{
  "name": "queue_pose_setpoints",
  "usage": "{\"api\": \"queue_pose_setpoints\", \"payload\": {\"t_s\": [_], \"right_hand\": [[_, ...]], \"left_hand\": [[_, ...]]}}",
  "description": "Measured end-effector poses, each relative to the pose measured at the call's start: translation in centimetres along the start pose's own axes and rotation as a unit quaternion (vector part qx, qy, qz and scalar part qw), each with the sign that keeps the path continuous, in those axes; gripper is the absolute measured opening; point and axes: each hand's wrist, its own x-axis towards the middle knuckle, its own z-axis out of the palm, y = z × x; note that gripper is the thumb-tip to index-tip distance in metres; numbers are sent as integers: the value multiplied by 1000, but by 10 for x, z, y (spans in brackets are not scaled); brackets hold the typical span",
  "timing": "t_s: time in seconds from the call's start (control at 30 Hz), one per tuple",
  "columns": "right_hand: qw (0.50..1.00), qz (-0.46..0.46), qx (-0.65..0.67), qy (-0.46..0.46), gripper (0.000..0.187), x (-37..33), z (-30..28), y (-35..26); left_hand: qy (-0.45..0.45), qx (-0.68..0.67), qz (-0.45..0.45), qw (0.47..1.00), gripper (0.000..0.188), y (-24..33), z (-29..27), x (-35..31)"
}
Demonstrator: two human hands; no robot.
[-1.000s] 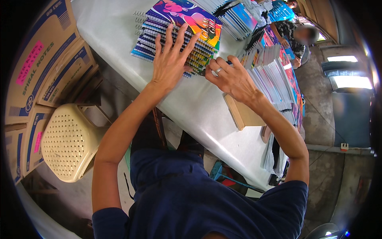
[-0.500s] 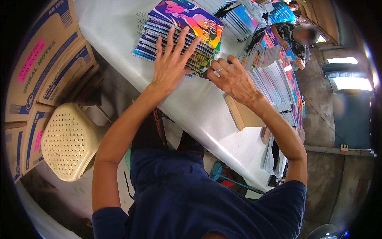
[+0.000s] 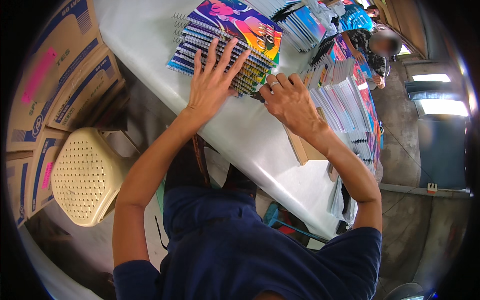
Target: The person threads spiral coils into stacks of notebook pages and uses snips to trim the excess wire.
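Note:
A fanned stack of spiral notebooks point(image 3: 245, 27) with colourful covers lies on the white table point(image 3: 235, 127), its wire coils facing me. My left hand point(image 3: 210, 87) rests on the coiled edges with fingers spread, the palm toward the near side of the stack. At the stack's near right corner my right hand point(image 3: 292, 102), a ring on one finger, is closed around a small dark object point(image 3: 257, 95). Most of that object is hidden by the fingers, so its kind cannot be made out. Loose wire ends point(image 3: 180, 22) stick out at the stack's left side.
Tall piles of bound notebooks point(image 3: 332, 97) line the table's right side, beside a wooden block point(image 3: 298, 145). More notebooks point(image 3: 302, 27) lie at the back. Cartons point(image 3: 75, 95) and a cream plastic stool point(image 3: 82, 175) stand left. A co-worker point(image 3: 367, 47) sits across.
My right wrist has turned slightly and its fingers have shifted a little at the stack's corner. The left hand stays on the coils, moved only slightly.

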Motion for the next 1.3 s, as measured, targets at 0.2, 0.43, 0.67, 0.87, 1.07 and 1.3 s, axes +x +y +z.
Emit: {"api": "queue_pose_setpoints", "payload": {"t_s": [0.2, 0.43, 0.67, 0.87, 1.07, 1.3], "right_hand": [[992, -89, -33, 84, 24, 1, 17, 8], [988, -100, -39, 107, 22, 4, 26, 9], [991, -94, -17, 98, 14, 4, 26, 8], [988, 7, -61, -138, 14, 23, 2, -21], [993, -70, 4, 92, 20, 8, 14, -2], [988, -113, -3, 106, 17, 6, 32, 2]], "left_hand": [[-13, -8, 0, 1000, 106, 2, -1, 0], [-8, -20, -2, 1000, 105, 1, 1, -2], [-4, -19, 2, 1000, 103, 0, 1, -2], [-11, -1, -4, 1000, 103, -1, -1, -2], [-24, -14, -6, 1000, 102, 0, -2, -7], [-25, -23, -9, 999, 101, -1, -1, -8]]}}
